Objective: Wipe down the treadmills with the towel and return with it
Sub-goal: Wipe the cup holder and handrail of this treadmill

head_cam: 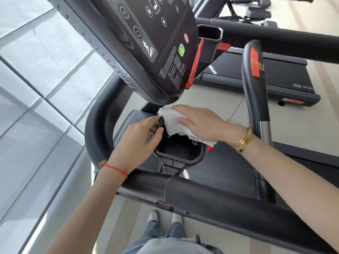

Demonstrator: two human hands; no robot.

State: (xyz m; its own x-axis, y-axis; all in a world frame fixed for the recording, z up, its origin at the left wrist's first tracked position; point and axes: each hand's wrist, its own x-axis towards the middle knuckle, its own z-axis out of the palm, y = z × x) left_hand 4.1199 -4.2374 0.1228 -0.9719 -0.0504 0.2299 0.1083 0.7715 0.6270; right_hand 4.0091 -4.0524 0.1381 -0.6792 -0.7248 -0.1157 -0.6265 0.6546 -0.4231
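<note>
A white towel lies over the far rim of a black cup holder on the near treadmill, just below its console. My right hand lies flat on the towel with fingers straight, pressing it against the rim. My left hand pinches the holder's left rim between thumb and fingers. The front handlebar crosses below both wrists.
A curved black side rail bends round on the left, beside tall glass windows. An upright grip with a red pad stands right. A second treadmill's belt lies beyond it. My shoes stand on pale floor.
</note>
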